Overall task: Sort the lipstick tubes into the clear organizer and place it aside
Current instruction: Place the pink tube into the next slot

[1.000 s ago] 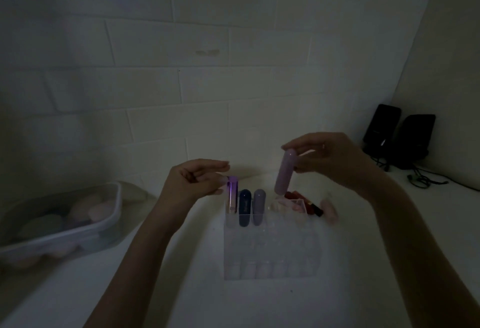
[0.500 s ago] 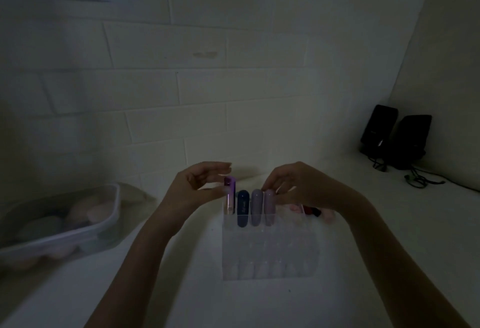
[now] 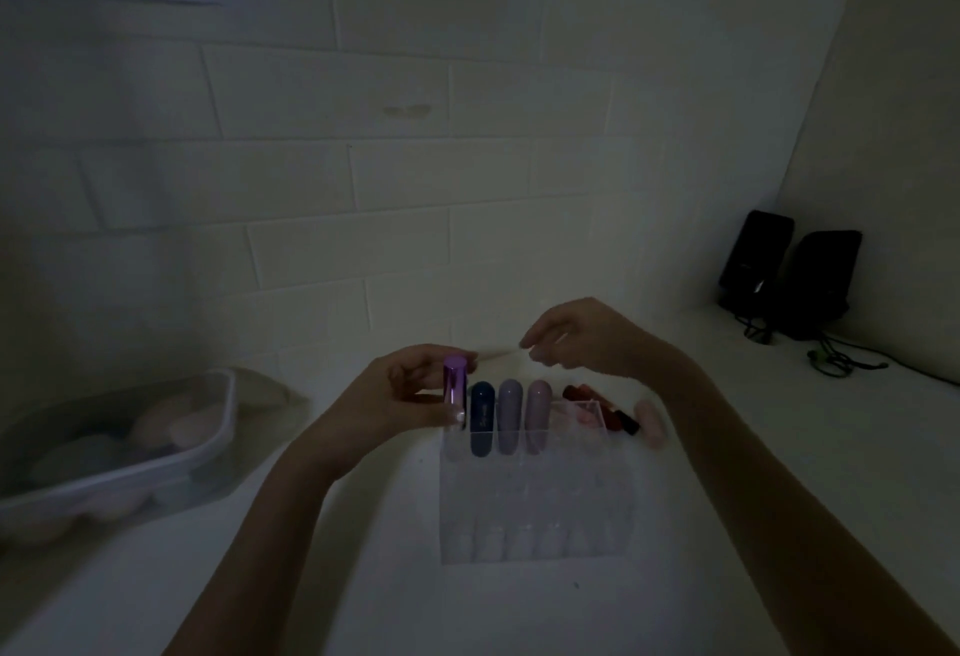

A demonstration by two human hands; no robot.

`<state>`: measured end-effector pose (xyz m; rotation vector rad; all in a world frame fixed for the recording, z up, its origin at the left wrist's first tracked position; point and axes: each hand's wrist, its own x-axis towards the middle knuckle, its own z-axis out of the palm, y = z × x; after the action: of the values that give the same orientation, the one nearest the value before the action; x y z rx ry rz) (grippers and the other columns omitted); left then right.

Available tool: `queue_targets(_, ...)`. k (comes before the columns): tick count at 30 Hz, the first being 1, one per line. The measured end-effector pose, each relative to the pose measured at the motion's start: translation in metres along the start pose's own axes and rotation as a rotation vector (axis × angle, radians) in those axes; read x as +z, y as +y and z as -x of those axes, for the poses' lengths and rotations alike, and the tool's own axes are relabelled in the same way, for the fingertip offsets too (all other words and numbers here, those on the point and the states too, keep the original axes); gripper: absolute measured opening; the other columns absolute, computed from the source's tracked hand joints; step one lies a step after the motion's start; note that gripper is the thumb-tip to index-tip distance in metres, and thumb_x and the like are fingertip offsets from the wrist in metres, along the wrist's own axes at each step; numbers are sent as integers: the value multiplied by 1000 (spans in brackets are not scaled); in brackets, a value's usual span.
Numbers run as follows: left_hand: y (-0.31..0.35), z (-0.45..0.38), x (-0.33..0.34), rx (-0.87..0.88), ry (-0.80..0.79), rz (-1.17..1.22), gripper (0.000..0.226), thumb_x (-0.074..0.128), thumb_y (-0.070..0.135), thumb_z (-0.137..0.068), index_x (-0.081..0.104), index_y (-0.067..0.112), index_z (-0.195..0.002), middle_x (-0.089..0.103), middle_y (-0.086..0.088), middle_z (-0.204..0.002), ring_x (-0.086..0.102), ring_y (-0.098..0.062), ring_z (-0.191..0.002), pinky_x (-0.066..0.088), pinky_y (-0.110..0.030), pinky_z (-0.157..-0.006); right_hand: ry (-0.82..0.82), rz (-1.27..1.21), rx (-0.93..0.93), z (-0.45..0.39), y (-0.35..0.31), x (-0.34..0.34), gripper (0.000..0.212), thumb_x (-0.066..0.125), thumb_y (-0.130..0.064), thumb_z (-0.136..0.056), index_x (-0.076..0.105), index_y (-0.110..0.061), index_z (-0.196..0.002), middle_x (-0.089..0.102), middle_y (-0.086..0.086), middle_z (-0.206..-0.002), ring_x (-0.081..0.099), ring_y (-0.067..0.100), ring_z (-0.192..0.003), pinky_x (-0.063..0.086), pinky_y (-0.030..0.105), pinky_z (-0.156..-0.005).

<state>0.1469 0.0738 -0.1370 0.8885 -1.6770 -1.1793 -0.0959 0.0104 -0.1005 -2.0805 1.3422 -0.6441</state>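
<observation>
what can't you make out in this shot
Head view only, and it is dim:
- Contents of the plastic tub: pale blurred shapes behind its cloudy wall.
- Loose tubes behind the clear organizer: count unclear, partly hidden by the right hand and wrist.
- Shiny purple tube: lower end hidden by the left hand and its fingers.

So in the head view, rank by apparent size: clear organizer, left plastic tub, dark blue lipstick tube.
1. plastic tub, though partly cropped
2. clear organizer
3. dark blue lipstick tube, smallest
</observation>
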Motion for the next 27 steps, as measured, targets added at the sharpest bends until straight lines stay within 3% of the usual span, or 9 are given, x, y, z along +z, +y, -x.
queue_targets(4,-3,-2,-1,55,104,-41,38,74,-9,-67,70,16,-97,75,-2,-94,69,-11,-89,53,-22,-80,-224,219,-6,-35,2,26,23,68,-14,-81,69,-15,-103,69,6,-96,60,10,-79,45,14,-66)
queue_targets(9,-5,-4,-1,47,94,-57,36,74,-10,-68,71,16,-93,76,-2,-86,70,-12,-82,52,-19,-75,-421,288,64,-61,9,46,35,51,-5,-86,59,-16,-118,59,1,-93,57,15,-81,47,19,-67)
queue_targets(11,-8,-5,-1,41,104,-64,35,73,-10,-68,72,16,-92,75,-5,-84,69,-14,-81,52,-20,-74,-452,222,127,-66,11,52,26,47,-9,-90,65,-25,-102,63,-7,-82,60,12,-74,51,25,-72)
queue_targets(13,-9,-6,-1,46,108,-61,34,74,-8,-68,72,16,-92,74,-13,-86,69,-17,-82,53,-22,-76,-470,104,179,-68,14,55,32,47,-11,-93,64,-35,-81,65,-13,-73,62,7,-70,52,21,-69)
queue_targets(15,-9,-6,-1,52,100,-51,33,76,-4,-66,73,18,-91,74,-11,-83,69,-16,-81,53,-22,-76,-484,0,223,-66,17,57,35,48,-9,-91,65,-38,-79,65,-14,-80,61,8,-79,50,21,-70)
queue_targets(19,-8,-5,-1,41,88,-64,33,75,-8,-68,71,13,-94,74,1,-78,69,-12,-79,53,-19,-73,-446,-134,258,-63,28,62,24,48,-16,-91,64,-33,-84,63,-11,-87,58,15,-89,49,34,-90)
queue_targets(21,-8,-5,-2,38,86,-82,34,73,-9,-69,70,11,-97,75,0,-82,70,-14,-83,53,-22,-76,-414,-75,205,-61,24,63,17,48,-21,-91,62,-30,-89,63,-5,-92,59,20,-96,48,39,-96)
queue_targets(24,-10,-6,-3,37,110,-12,28,73,0,-73,71,9,-99,76,-5,-92,70,-18,-90,54,-26,-81,-287,51,38,-60,13,52,11,58,-20,-87,59,-23,-98,64,6,-100,63,23,-92,53,34,-80)
queue_targets(27,-10,-8,-2,34,212,66,27,70,27,-77,72,14,-100,74,-5,-102,68,-20,-98,54,-33,-89,-104,-264,26,-51,4,35,13,62,-14,-88,58,-13,-100,62,11,-94,64,19,-79,58,26,-65)
